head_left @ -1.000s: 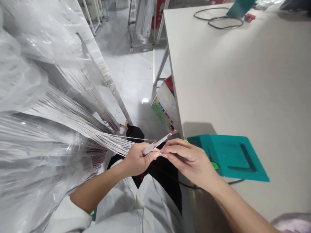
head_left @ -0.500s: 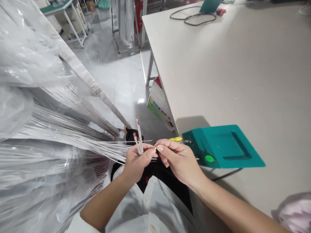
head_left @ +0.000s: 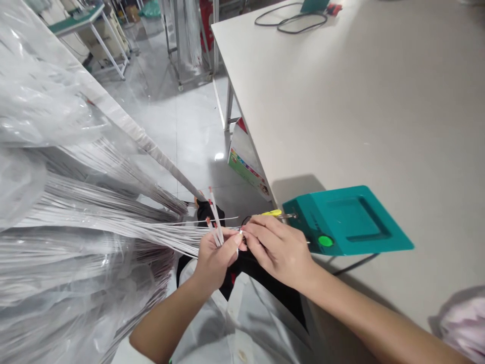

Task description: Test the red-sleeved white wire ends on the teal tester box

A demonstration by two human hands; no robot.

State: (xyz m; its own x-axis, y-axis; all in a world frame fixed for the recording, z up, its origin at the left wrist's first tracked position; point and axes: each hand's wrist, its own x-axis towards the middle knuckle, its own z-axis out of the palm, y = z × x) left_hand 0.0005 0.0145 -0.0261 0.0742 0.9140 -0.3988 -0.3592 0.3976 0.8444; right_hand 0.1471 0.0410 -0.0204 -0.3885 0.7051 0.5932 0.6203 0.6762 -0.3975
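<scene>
Between the thumb and fingers of my left hand [head_left: 212,260] are white wires, with several short upright lengths [head_left: 215,222] showing red tips. A long bundle of white wires [head_left: 151,226] runs in from the left behind that hand. My right hand [head_left: 278,247] is closed in a pinch, its fingertips meeting my left thumb tip at a tiny white end. What the right fingers grip is mostly hidden. Just beyond them, a yellow-handled tool or clip [head_left: 272,213] and a teal device [head_left: 352,220] with a green button [head_left: 325,241] sit at the table edge.
The pale table [head_left: 341,111] fills the right side, with a looped black cable [head_left: 290,23] at its far end. Plastic-wrapped wire bundles [head_left: 76,263] hang along a slanted rail [head_left: 159,159] on the left. A printed box [head_left: 248,162] stands beneath the table edge.
My right hand has turned, its fingers now curling over the pinch with the back of the hand more visible. The left hand keeps its hold. The view has shifted slightly.
</scene>
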